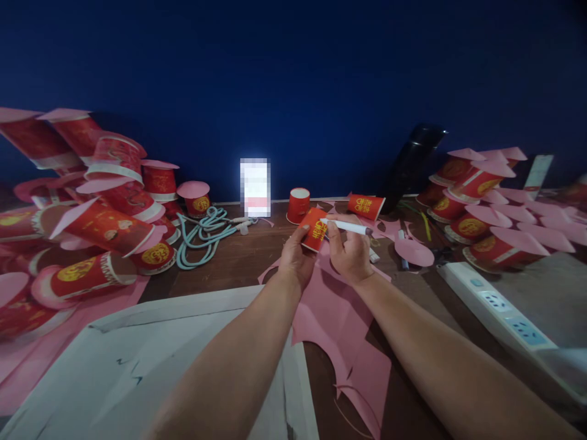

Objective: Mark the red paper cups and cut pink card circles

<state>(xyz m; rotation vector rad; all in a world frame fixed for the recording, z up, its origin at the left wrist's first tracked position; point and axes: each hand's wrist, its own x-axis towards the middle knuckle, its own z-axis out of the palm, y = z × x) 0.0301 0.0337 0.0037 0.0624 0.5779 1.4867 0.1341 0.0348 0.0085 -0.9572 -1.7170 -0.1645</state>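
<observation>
Currently my left hand (pixel 295 253) pinches a red cup (pixel 313 231) over the desk (pixel 232 260), right hand (pixel 353 252) grips a white marker (pixel 347 227) by it, plenty of disc-topped cups (pixel 200 203) done either side, two loose, seemingly discless cups (pixel 298 211) left.

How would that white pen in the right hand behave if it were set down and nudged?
The white pen would probably roll, its barrel looking round. It seems stiff, showing no bend. Being slim, it is likely light, so a small push may shift it.

The cup (pixel 313 228) I hold is red with gold lettering, my pen (pixel 345 227) white, the cut paper (pixel 334 318) pink
</observation>
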